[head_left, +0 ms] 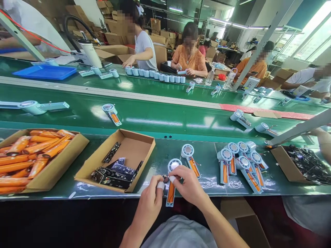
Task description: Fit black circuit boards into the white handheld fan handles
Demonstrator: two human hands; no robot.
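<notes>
In front of me lies a light-blue handheld fan body with an orange battery in its open handle, which points toward me. Above it, my left hand and my right hand meet with pinched fingertips. Between them is a small dark piece that I cannot make out. White wraps cover a finger on each hand. Just right and behind lies another fan body, its battery and thin red wires showing. Farther right, several similar fan bodies are heaped together.
A carton of orange batteries stands at left. Beside it, an open carton holds black circuit boards. Dark parts fill a carton at right. Beyond runs a green belt carrying fan bodies; co-workers sit across it.
</notes>
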